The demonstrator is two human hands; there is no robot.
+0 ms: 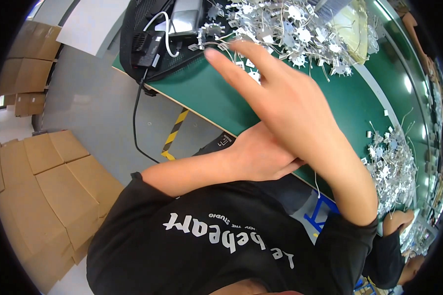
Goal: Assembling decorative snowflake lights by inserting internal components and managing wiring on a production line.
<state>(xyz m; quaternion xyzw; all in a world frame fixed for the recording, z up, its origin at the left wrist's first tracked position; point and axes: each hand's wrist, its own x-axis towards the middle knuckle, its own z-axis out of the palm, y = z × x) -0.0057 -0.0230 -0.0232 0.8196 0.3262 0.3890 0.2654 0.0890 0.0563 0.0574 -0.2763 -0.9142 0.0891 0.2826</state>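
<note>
While the right hand (298,105) reaches across the green table (182,93), thumb and forefinger spread apart, its fingertips lie at the near edge of a heap of small silver metal parts (304,35) with thin wires; contact cannot be told. The left hand (258,152) lies beneath the right wrist, partly hidden, so whether it holds anything cannot be told.

The writing is mostly on cloth: the person's black shirt (202,265) bears white lettering, one large line and one smaller, upside down in view. A pale printed mark shows on dark fabric (217,144) below the table edge. Beside the heap, a black mesh tray (177,67) holds a silver box (187,19), a white cable (169,37) and a black adapter (150,51) with a white label, its print too small to read. Another person's hand (398,221) is near a second heap (391,169) at right.
</note>
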